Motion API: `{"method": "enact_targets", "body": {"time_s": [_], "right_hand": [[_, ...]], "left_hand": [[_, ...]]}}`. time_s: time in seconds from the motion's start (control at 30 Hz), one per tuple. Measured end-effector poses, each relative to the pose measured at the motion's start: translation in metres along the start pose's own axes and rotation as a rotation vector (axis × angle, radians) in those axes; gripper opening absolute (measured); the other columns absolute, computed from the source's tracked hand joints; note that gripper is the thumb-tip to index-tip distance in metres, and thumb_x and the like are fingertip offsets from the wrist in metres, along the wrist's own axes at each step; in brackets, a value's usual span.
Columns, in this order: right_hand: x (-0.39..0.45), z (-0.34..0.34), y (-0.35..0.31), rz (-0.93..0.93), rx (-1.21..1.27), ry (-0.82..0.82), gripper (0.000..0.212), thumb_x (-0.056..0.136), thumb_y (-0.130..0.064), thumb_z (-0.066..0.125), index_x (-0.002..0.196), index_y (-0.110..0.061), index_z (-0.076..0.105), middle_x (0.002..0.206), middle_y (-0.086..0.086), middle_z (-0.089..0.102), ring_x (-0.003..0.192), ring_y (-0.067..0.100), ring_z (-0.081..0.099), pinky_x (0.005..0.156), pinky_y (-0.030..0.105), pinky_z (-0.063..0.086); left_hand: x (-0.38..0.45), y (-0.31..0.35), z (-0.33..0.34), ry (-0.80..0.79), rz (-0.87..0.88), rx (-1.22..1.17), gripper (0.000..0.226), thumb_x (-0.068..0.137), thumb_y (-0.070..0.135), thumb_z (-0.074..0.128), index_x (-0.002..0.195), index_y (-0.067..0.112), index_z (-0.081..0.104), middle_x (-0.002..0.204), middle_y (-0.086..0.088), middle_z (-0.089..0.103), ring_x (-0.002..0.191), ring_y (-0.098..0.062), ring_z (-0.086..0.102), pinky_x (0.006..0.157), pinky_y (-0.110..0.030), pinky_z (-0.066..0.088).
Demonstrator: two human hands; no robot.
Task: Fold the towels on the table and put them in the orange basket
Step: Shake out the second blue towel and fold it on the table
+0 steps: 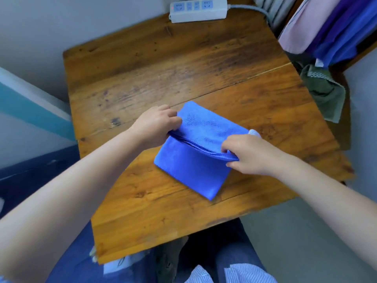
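While we are sitting at a wooden table (142, 64), we are folding a blue towel (189, 170) lying near its front edge. Our left hand (157, 123) is pinching one end of the raised fold, and our right hand (246, 154) is pinching the other end. To fold neatly, we are probably needing to carry both ends evenly and match the edges. We are not seeing an orange basket.

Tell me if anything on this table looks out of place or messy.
Mostly tidy. A green cloth hangs crumpled over the table's right edge, and a power strip juts past the far edge. No orange basket is in view.
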State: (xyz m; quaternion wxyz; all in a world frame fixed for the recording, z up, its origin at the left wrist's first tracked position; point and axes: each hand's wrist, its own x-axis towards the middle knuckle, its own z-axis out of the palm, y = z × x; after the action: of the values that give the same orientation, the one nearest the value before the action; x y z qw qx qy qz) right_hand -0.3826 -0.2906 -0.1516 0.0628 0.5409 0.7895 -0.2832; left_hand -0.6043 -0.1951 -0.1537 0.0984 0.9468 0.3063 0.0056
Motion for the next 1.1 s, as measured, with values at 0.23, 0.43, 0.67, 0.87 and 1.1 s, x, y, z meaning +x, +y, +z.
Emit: {"method": "enact_targets", "body": {"time_s": [0.23, 0.43, 0.67, 0.87, 1.1], "right_hand": [[-0.017, 0.05, -0.05, -0.109, -0.184, 0.175, 0.025, 0.049, -0.004, 0.076, 0.066, -0.005, 0.057, 0.066, 0.012, 0.059, 0.058, 0.028, 0.06, 0.052, 0.029, 0.042], [-0.018, 0.079, -0.07, -0.087, -0.149, 0.197, 0.039, 0.024, -0.002, 0.082, 0.049, -0.009, 0.052, 0.048, 0.006, 0.053, 0.04, 0.024, 0.053, 0.039, 0.019, 0.037], [-0.024, 0.111, -0.057, -0.077, -0.065, 0.099, 0.024, 0.07, -0.003, 0.065, 0.093, -0.001, 0.063, 0.09, 0.014, 0.06, 0.083, 0.029, 0.059, 0.07, 0.031, 0.049], [-0.031, 0.075, -0.039, -0.222, 0.039, 0.296, 0.027, 0.054, 0.018, 0.063, 0.078, 0.007, 0.067, 0.07, 0.018, 0.066, 0.06, 0.03, 0.065, 0.056, 0.031, 0.056], [0.026, 0.026, -0.027, -0.174, -0.001, 0.56, 0.032, 0.054, 0.019, 0.05, 0.08, 0.012, 0.068, 0.078, 0.025, 0.068, 0.071, 0.04, 0.067, 0.066, 0.047, 0.055]], "left_hand": [[-0.054, 0.012, 0.024, -0.072, 0.025, 0.205, 0.036, 0.03, -0.01, 0.082, 0.052, 0.003, 0.056, 0.05, -0.012, 0.055, 0.045, -0.026, 0.057, 0.04, -0.022, 0.043], [-0.07, 0.008, 0.056, -0.222, -0.316, 0.253, 0.022, 0.084, 0.007, 0.053, 0.106, 0.007, 0.055, 0.11, -0.011, 0.056, 0.104, -0.027, 0.049, 0.076, -0.034, 0.039], [-0.086, 0.02, 0.08, -0.26, -0.562, 0.07, 0.023, 0.085, 0.007, 0.045, 0.106, 0.007, 0.053, 0.114, -0.011, 0.05, 0.105, -0.028, 0.047, 0.073, -0.035, 0.036], [-0.09, 0.038, 0.084, 0.096, -0.812, -0.203, 0.021, 0.087, 0.01, 0.048, 0.103, 0.001, 0.058, 0.104, -0.018, 0.057, 0.099, -0.033, 0.051, 0.073, -0.04, 0.042], [-0.066, 0.068, 0.1, 0.108, -0.949, -0.267, 0.054, 0.094, 0.03, 0.039, 0.142, 0.007, 0.028, 0.152, -0.011, 0.024, 0.142, -0.023, 0.017, 0.109, -0.036, 0.021]]}}
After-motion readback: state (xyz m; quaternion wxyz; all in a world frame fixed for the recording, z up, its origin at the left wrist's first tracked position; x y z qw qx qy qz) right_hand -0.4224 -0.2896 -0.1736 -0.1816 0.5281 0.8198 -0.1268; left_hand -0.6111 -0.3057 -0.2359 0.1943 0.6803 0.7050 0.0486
